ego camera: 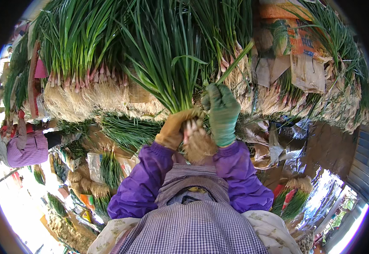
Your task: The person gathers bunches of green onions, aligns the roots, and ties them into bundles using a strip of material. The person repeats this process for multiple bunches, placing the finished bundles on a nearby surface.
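Note:
My left hand (175,128), in a tan-orange glove, grips a bunch of green garlic (173,85) around its lower stems. The leaves fan upward and away from me. Pinkish-white bulbs (192,128) and a tuft of pale roots (200,146) hang below the fist, toward my chest. Just right of the bunch is my right hand (224,111), wearing a green glove slightly blurred by motion. Its fingers are closed on a single green stalk (235,63), which slants up to the right. The fingertips are partly hidden.
More garlic stands in rows with roots toward me, at left (82,70) and right (232,57). Loose green leaves (130,130) lie below the left row. Plastic sacks (308,73) cover part of the right pile. A co-worker (28,147) in a purple checked garment is at far left.

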`<state>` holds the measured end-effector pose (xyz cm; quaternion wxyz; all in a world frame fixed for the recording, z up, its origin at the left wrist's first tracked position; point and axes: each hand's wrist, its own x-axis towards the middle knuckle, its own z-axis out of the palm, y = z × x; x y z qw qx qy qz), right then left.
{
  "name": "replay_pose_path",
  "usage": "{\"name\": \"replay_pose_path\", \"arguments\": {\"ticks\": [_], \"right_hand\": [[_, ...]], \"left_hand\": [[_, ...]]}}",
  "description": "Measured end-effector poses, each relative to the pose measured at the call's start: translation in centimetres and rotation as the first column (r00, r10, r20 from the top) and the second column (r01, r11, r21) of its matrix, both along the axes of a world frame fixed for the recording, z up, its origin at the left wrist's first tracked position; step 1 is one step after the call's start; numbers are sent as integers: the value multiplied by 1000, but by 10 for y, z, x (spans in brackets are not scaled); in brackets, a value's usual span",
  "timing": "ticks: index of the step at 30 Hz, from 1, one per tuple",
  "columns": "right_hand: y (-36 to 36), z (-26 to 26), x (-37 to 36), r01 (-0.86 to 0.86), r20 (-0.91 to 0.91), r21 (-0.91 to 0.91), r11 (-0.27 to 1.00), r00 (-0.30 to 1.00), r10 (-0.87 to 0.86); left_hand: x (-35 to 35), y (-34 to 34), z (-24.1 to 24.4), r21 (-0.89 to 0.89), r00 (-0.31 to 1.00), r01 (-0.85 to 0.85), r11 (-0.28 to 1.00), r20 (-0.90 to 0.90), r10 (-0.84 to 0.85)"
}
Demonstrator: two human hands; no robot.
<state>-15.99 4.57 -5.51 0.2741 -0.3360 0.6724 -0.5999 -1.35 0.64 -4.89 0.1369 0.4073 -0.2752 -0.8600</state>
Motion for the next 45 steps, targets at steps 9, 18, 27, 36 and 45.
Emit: {"name": "replay_pose_path", "arguments": {"ticks": [9,18,27,36,45], "right_hand": [[-73,-28,-103,205,-683,628,751,608,405],[21,12,-59,-251,-596,431,867,642,482],[-58,27,-65,-334,-32,366,869,928,371],[-9,15,-30,-130,406,34,991,908,105],[-35,-24,-86,-150,-195,943,296,472,860]], "left_hand": [[29,-23,31,37,842,-374,927,-405,356],[-38,-31,-1,52,961,-177,983,-206,184],[-30,-19,-11,53,964,-161,985,-207,169],[-23,-15,-13,85,962,-198,976,-173,211],[-7,-14,-16,121,904,-251,961,-327,277]]}}
